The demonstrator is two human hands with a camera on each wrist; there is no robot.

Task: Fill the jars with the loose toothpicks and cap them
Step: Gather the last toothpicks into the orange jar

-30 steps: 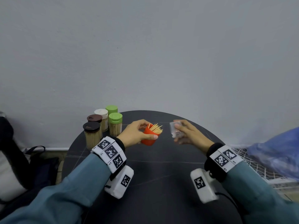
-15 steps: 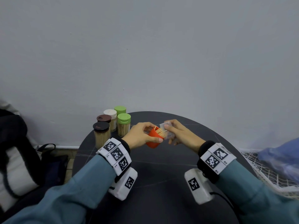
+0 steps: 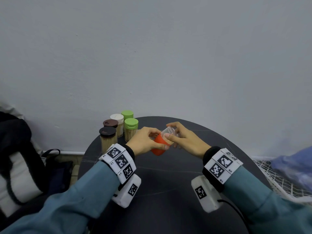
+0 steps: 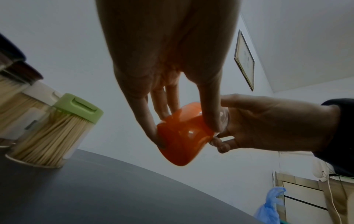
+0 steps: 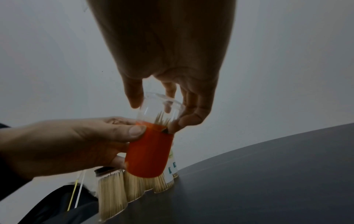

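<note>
the dark round bench (image 3: 168, 191) carried a cluster of five capped toothpick jars (image 3: 108, 141) at its far left edge. above the bench, the left hand (image 3: 143, 142) was curled round an orange jar (image 3: 158, 146), thumb on its near side. the right hand (image 3: 184, 141) pinched a clear cap (image 5: 159, 109) with its fingertips, fitted over the jar's mouth. the jar's long axis was tilted, mouth pointing up and to the right, with toothpicks (image 5: 161, 119) poking up inside the cap.

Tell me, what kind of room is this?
Probably a plain room in a home: a round dark table against a bare grey wall, a framed picture hanging up, and a bag on the floor.
</note>
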